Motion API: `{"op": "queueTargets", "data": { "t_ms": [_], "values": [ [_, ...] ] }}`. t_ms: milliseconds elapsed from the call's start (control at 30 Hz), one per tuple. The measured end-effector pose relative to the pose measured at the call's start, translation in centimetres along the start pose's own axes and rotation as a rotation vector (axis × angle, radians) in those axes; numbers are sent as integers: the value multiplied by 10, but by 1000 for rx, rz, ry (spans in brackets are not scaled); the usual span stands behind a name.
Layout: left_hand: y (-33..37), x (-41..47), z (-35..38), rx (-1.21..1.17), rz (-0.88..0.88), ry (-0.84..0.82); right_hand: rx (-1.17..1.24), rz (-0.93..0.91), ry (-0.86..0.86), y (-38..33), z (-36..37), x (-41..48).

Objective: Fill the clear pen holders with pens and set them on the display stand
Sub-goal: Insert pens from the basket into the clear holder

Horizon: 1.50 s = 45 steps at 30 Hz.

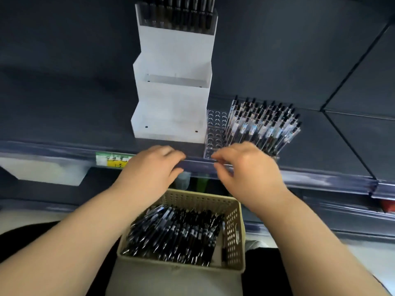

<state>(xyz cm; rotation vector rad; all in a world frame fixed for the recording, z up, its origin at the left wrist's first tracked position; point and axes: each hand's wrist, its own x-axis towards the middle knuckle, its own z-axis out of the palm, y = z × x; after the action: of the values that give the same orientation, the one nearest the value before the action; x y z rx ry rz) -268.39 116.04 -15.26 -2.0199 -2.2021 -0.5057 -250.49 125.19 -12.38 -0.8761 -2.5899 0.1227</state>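
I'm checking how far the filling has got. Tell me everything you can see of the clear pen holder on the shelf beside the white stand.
The clear pen holder looks like transparent plastic with a grid of round holes. It stands on the dark shelf beside the white stepped stand. Its leftmost columns of holes are empty; the rest holds pens standing with black tops up. The right hand hides its front edge; whether it touches is unclear.

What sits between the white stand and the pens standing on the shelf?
Head view: only the empty rows of the clear holder, between the stand and the pens.
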Motion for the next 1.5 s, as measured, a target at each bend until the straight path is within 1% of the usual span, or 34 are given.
{"op": "queueTargets", "data": {
  "t_ms": [67, 100, 167, 233, 333, 433, 533, 600, 667, 700, 800, 833, 900, 967, 1100, 1267, 1400, 1500],
  "values": [
    [-9, -24, 10, 92, 5, -9, -23, 75, -226, -4, 13, -13],
    [-11, -33, 14, 107, -16, -41, -38, 127, -333, -4, 19, -18],
    [-12, -48, 21, 97, -94, -173, -76, 232, -509, -4, 32, -28],
    [-15, -57, 33, 150, -162, -313, -109, 327, -629, -1, 48, -36],
    [-18, -60, 55, 193, -227, -493, -93, 488, -726, 9, 72, -44],
    [-17, -61, 78, 172, -314, -658, -106, 553, -808, 15, 98, -54],
    [-11, -60, 99, 185, -373, -763, -96, 600, -854, 15, 125, -63],
    [-8, -58, 113, 201, -394, -815, -57, 677, -887, 14, 140, -68],
    [-6, -55, 123, 196, -415, -846, -49, 699, -937, 14, 153, -71],
    [-6, -54, 126, 189, -428, -857, -70, 677, -964, 14, 159, -72],
    [-5, -49, 130, 163, -464, -862, -5, 755, -992, 13, 174, -73],
    [-5, -48, 131, 165, -470, -859, 5, 786, -971, 12, 175, -70],
    [-7, -46, 132, 174, -492, -858, -25, 800, -984, 13, 185, -69],
    [-8, -44, 134, 174, -527, -864, -88, 760, -1011, 19, 199, -73],
    [-9, -43, 139, 175, -572, -858, -100, 827, -1018, 24, 210, -72],
    [-9, -42, 140, 180, -603, -848, -190, 765, -1144, 29, 219, -66],
    [-10, -43, 143, 192, -613, -840, -224, 735, -1186, 32, 217, -64],
    [-11, -45, 144, 181, -636, -826, -195, 674, -1211, 30, 214, -61]
  ]
}}
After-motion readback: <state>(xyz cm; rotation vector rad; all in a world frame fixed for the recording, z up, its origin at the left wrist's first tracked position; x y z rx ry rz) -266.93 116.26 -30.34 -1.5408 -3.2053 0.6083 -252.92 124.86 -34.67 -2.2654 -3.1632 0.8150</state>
